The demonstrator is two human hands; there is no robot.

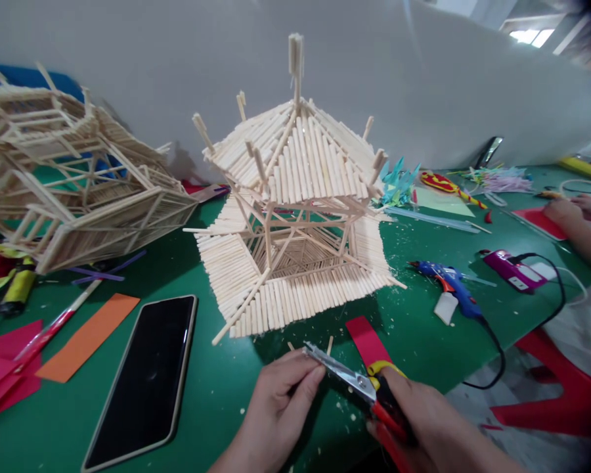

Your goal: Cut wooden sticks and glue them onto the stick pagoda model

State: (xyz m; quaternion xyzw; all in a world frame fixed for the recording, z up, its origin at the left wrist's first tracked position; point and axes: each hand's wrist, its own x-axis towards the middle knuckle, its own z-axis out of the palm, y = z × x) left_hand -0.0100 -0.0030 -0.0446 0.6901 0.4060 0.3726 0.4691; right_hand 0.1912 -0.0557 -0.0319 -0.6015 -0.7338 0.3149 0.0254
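Note:
My right hand [423, 414] is closed around the red and black handles of a pair of shears [347, 376] with silver blades and a yellow part near the pivot. The blade tip reaches the fingertips of my left hand [280, 401], which are pinched together; what they hold is hidden. Small wooden stick ends [329, 344] show just beyond the fingers and blades. Behind both hands stands a pavilion model [320, 157] built of thin wooden sticks, with a pointed upper roof and a wider lower roof. A red paper strip [367, 339] lies beside the shears.
Another stick model [113, 217] stands at left. A phone [145, 381], an orange paper strip [91, 335] and red paper [10, 374] lie nearby. At right are a blue glue gun [448, 282] with its cord, a purple power strip [515, 269] and another person's hands [571, 213].

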